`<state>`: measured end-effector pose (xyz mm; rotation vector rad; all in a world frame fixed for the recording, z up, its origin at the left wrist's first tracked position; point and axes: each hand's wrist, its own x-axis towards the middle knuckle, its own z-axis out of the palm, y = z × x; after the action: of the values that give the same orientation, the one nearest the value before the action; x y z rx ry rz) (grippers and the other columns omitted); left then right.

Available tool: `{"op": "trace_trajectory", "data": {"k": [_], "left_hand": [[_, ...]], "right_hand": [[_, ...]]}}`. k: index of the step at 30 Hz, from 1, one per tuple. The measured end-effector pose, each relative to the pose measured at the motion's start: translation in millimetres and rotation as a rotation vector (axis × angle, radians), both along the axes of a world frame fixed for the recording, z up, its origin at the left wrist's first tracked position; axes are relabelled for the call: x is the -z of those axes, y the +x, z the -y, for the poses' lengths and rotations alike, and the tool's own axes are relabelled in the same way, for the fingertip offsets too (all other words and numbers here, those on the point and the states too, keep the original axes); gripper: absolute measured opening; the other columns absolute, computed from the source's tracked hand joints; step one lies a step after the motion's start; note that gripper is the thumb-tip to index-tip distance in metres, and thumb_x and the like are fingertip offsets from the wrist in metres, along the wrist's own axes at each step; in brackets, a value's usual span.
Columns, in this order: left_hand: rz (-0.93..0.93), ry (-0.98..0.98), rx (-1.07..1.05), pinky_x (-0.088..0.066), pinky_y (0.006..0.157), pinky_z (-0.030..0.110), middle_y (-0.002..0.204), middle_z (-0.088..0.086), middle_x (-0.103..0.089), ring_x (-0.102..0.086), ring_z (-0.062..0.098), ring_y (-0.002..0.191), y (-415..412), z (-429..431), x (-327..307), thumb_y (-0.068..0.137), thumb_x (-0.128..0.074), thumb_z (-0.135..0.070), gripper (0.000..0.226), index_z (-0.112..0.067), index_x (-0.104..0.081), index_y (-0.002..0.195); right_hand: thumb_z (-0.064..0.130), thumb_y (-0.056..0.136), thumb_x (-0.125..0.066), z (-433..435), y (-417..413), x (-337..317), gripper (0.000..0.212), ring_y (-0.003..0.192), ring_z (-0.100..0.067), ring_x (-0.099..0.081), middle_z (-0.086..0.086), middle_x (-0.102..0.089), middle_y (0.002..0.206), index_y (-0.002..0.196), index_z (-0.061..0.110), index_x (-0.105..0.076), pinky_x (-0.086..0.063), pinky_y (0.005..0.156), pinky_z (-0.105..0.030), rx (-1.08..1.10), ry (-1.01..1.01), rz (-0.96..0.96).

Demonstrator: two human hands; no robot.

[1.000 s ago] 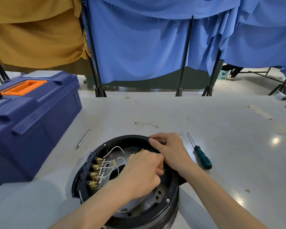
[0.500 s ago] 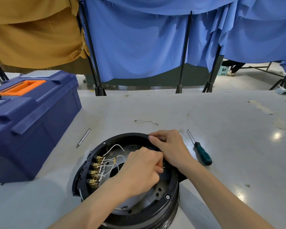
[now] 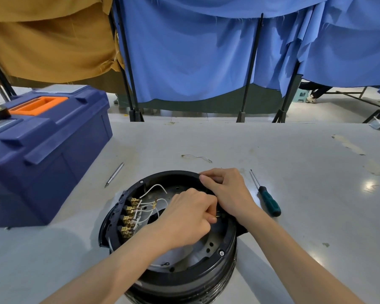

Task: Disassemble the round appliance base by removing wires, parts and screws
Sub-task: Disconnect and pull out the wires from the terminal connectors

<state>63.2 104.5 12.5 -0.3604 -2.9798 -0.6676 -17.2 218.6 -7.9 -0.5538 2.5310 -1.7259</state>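
The round black appliance base (image 3: 206,274) lies open side up on the grey table near me. Inside, white wires (image 3: 151,189) run to a row of brass terminals (image 3: 130,218) on its left wall. My left hand (image 3: 184,218) is curled inside the base, its fingertips pinching a small brass part at the right inner wall. My right hand (image 3: 226,191) grips the base's far right rim, fingers curled over the edge. What sits under both hands is hidden.
A green-handled screwdriver (image 3: 269,200) lies just right of the base. A metal bit (image 3: 114,174) and a loose wire (image 3: 196,157) lie beyond it. A blue toolbox (image 3: 42,150) with an orange handle stands at the left. Blue curtains hang behind the table.
Both hands stay at the same spot on the base; only the view has shifted slightly.
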Motion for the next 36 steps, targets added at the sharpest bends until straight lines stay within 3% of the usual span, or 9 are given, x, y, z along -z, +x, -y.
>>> {"op": "trace_trajectory", "data": {"k": [8,13,17,20,24,28,32,34,36], "left_hand": [[0.026,-0.010,0.003,-0.045,0.077,0.036,0.070,-0.010,-0.053,-0.056,0.022,0.088,2,-1,-3,0.076,-0.054,-0.001,0.036,-0.028,-0.036,0.060],[0.083,0.001,-0.012,-0.040,0.068,0.032,0.066,-0.013,-0.054,-0.062,0.018,0.089,0,0,-6,0.075,-0.054,0.001,0.036,-0.028,-0.039,0.059],[0.068,-0.036,-0.017,-0.043,0.075,0.037,0.087,0.003,-0.066,-0.055,0.025,0.092,2,-1,-6,0.076,-0.054,-0.003,0.034,-0.029,-0.037,0.062],[0.085,-0.033,-0.001,-0.046,0.080,0.040,0.088,0.005,-0.067,-0.056,0.027,0.091,4,0,-5,0.075,-0.054,-0.003,0.031,-0.026,-0.038,0.062],[0.014,-0.089,-0.123,-0.043,0.071,0.033,0.087,0.003,-0.067,-0.059,0.026,0.095,-1,22,-12,0.079,-0.057,-0.005,0.024,-0.025,-0.047,0.070],[0.019,-0.007,0.006,-0.045,0.071,0.034,0.074,-0.005,-0.063,-0.061,0.022,0.087,5,7,-5,0.079,-0.061,-0.006,0.022,-0.025,-0.052,0.070],[-0.033,0.199,-0.072,-0.048,0.074,0.035,0.058,-0.014,-0.052,-0.052,0.015,0.067,0,11,-3,0.086,-0.066,-0.011,0.023,-0.022,-0.056,0.068],[-0.029,0.377,-0.117,-0.045,0.061,0.024,0.053,-0.011,-0.053,-0.051,0.006,0.050,1,15,-3,0.087,-0.067,-0.010,0.025,-0.021,-0.058,0.066],[-0.031,0.627,-0.143,-0.041,0.046,0.019,0.053,-0.001,-0.061,-0.051,0.009,0.036,4,16,-7,0.088,-0.067,-0.006,0.025,-0.017,-0.063,0.066]], "right_hand": [[0.020,0.090,-0.065,0,-1,1,0.014,0.074,0.020,-0.060,0.015,-0.069,0.081,0.097,0.014,-0.075,-0.041,0.064,0.002,-0.004,-0.014,0.007],[0.021,0.090,-0.065,0,-3,3,0.013,0.076,0.016,-0.063,0.014,-0.070,0.082,0.095,0.015,-0.075,-0.042,0.064,0.001,-0.005,-0.014,0.001],[0.020,0.090,-0.065,2,-3,1,0.013,0.080,0.008,-0.065,0.010,-0.072,0.084,0.095,0.015,-0.075,-0.044,0.066,-0.001,-0.009,-0.015,0.000],[0.020,0.090,-0.065,2,-2,2,0.013,0.079,0.012,-0.064,0.011,-0.072,0.083,0.096,0.014,-0.075,-0.043,0.065,0.000,-0.006,-0.018,-0.004],[0.020,0.090,-0.065,2,-3,3,0.011,0.072,0.014,-0.063,0.010,-0.073,0.082,0.093,0.016,-0.075,-0.042,0.063,-0.001,-0.014,-0.031,0.012],[0.021,0.090,-0.065,2,-3,1,0.012,0.077,0.008,-0.066,0.008,-0.074,0.085,0.093,0.017,-0.076,-0.046,0.066,-0.004,-0.007,-0.024,0.001],[0.021,0.090,-0.065,2,1,-2,0.011,0.079,0.002,-0.069,0.009,-0.075,0.084,0.090,0.019,-0.075,-0.050,0.071,-0.012,-0.009,-0.036,0.012],[0.020,0.091,-0.064,2,3,-3,0.011,0.080,0.000,-0.069,0.008,-0.075,0.083,0.088,0.019,-0.075,-0.052,0.075,-0.015,-0.014,-0.036,0.021],[0.018,0.091,-0.063,1,5,-4,0.013,0.082,-0.004,-0.071,0.004,-0.076,0.083,0.091,0.015,-0.076,-0.054,0.079,-0.022,-0.031,-0.037,0.035]]}}
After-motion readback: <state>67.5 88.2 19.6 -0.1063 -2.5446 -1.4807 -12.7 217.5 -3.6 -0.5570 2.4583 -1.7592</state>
